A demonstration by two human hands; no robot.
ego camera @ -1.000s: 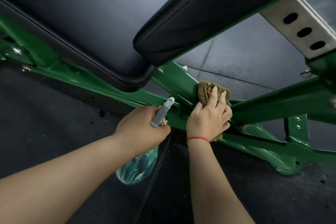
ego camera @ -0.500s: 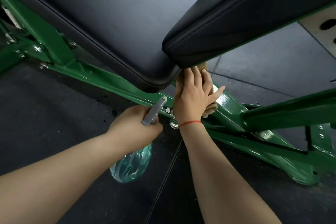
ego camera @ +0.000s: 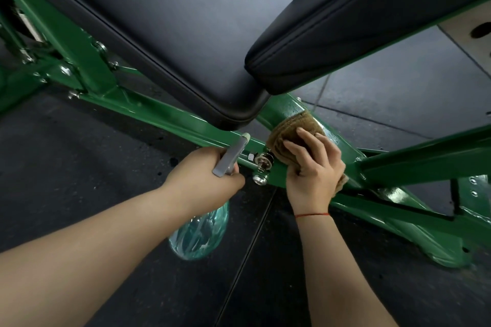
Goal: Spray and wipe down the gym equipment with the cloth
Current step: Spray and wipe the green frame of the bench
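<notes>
Right hand [ego camera: 314, 167] has its fingers curled over a brown cloth [ego camera: 287, 129] and presses it onto a green strut [ego camera: 337, 141] of the gym frame, just below where the two black pads [ego camera: 159, 21] meet. Wet sheen and droplets show on the paint beside the cloth.

Left hand [ego camera: 202, 175] is clenched round the neck of a spray bottle [ego camera: 202, 231]. The grey nozzle points up toward the long green rail [ego camera: 164, 114], and the clear body hangs below the fist over the dark floor [ego camera: 79, 180]. Cannot tell whether the nozzle touches the rail.

Key relation: the strut's long axis runs from far-left, under the pad ends, to near-right, where it joins other green members. The cloth sits toward the far-left end of that run, flat on the paint. The right hand is on it — the working hand. The left hand waits just left of the silver bolt [ego camera: 261, 162].

Judgement: wiping is under way on this member, and the next stroke should follow the axis down to the near-right. Risk — the cloth may snag on the bolt hardware just beside it.
</notes>
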